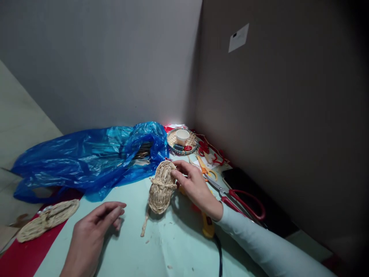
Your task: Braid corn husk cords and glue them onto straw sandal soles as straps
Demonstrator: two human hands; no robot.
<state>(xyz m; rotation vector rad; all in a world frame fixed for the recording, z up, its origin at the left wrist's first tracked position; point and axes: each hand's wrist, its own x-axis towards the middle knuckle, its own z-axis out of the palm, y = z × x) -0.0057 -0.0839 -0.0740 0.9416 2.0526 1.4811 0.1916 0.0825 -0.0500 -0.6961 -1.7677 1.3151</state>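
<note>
My right hand (194, 184) grips a small woven straw sandal (161, 192) by its upper right edge, thumb on the top face. The sandal has a coiled, braided sole and a strap across its middle; a loose braided end (144, 225) hangs below it. To the left, my left hand (93, 231) is apart from the sandal, fingers loosely curled, with nothing visible in them. A second woven sandal (47, 221) lies at the far left on a red surface. Beneath my right wrist is a yellow tool (207, 227) with a black cord, partly hidden.
A blue plastic bag (77, 157) lies along the back wall. A woven tray (173, 148) bears a white cup (182, 135). On the right are orange-handled scissors (205, 167), red-handled scissors (248, 202) and a dark flat object (253, 196). Small scraps dot the pale green table cover (129, 257).
</note>
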